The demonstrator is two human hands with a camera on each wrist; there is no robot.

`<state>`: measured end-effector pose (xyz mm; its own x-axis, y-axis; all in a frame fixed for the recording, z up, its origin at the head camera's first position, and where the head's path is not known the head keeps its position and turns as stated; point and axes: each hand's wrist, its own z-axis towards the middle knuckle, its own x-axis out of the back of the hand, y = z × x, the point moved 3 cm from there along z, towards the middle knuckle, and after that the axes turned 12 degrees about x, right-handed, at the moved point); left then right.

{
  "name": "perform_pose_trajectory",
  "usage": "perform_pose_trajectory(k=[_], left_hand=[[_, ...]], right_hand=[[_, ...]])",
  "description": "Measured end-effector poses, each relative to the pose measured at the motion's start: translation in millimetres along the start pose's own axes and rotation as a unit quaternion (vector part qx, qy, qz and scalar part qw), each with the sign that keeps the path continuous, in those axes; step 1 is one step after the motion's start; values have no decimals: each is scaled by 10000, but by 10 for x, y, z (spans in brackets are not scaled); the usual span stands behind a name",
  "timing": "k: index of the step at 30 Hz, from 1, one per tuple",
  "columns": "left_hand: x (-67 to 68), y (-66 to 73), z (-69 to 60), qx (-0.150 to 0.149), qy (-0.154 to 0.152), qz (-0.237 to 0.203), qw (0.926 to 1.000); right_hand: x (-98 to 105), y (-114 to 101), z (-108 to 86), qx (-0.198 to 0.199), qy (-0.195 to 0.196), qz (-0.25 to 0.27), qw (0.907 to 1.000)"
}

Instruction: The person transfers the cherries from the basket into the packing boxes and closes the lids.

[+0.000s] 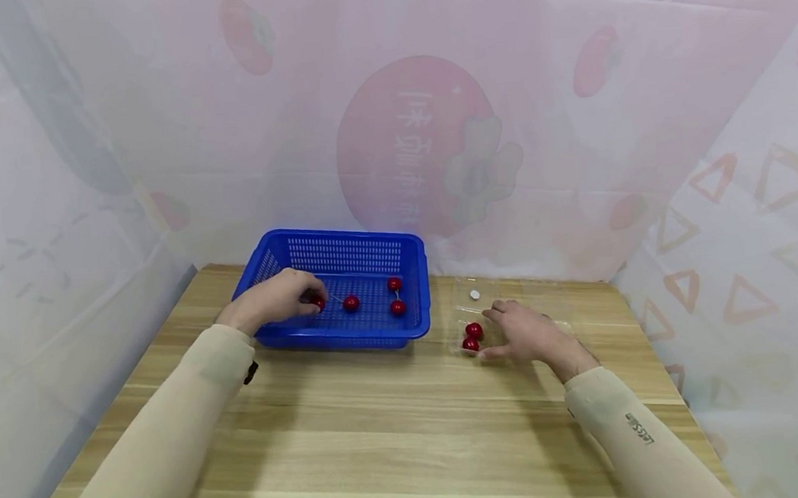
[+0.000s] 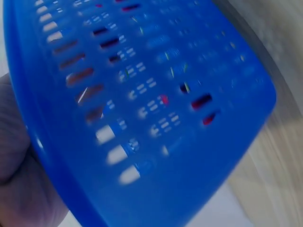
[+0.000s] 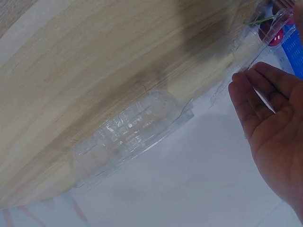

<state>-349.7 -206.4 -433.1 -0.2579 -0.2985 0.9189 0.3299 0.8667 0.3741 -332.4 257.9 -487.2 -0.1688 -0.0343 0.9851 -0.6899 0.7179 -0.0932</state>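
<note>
Blue basket (image 2: 203, 156) mostly hides cherries (image 1: 350, 304) from left wrist, not head, camera.

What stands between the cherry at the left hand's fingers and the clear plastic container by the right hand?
The blue plastic basket's right wall stands between that cherry and the container. Inside the basket, a neighboring cherry and two farther-right cherries also lie that way. Past the wall, only tabletop shows.

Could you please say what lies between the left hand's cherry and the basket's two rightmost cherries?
One red cherry lies between them in the head view.
</note>
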Motion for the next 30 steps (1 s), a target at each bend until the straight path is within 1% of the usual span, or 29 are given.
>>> perform_pose_trajectory(k=[2,7,9,12,17,22,24,25,26,28,29,30], left_hand=[[-16,31,10,-18,125,-75,9999],[-74,97,22,-10,297,-265,9992],[-92,134,26,-16,373,-256,9990],[-107,207,26,-117,496,-176,9985],[-147,328,30,-164,568,-221,9980],[-194,445,30,-245,704,-356,9966],[-203,488,28,-260,707,-463,9961],[-214,495,36,-234,701,-521,9959],[-232,480,55,-281,690,-574,9956],[-280,417,115,-347,639,-678,9950],[-397,267,241,-545,649,-842,9928],[-432,223,280,-618,649,-878,9921]], right_hand=[[-1,6,1,-24,-19,11,10000],[1,11,0,-42,-49,47,10000],[2,7,-2,-32,-50,60,10000],[5,1,0,-13,-43,71,10000],[9,-3,18,11,-26,45,10000],[3,2,30,-1,-28,16,10000],[-1,5,33,-7,-21,6,10000],[-4,6,36,-3,-17,-6,10000],[-7,9,38,-2,-12,-4,10000],[-13,11,41,7,-12,-13,10000],[-15,12,41,9,-12,-12,10000],[-17,14,41,9,-12,-12,10000]])
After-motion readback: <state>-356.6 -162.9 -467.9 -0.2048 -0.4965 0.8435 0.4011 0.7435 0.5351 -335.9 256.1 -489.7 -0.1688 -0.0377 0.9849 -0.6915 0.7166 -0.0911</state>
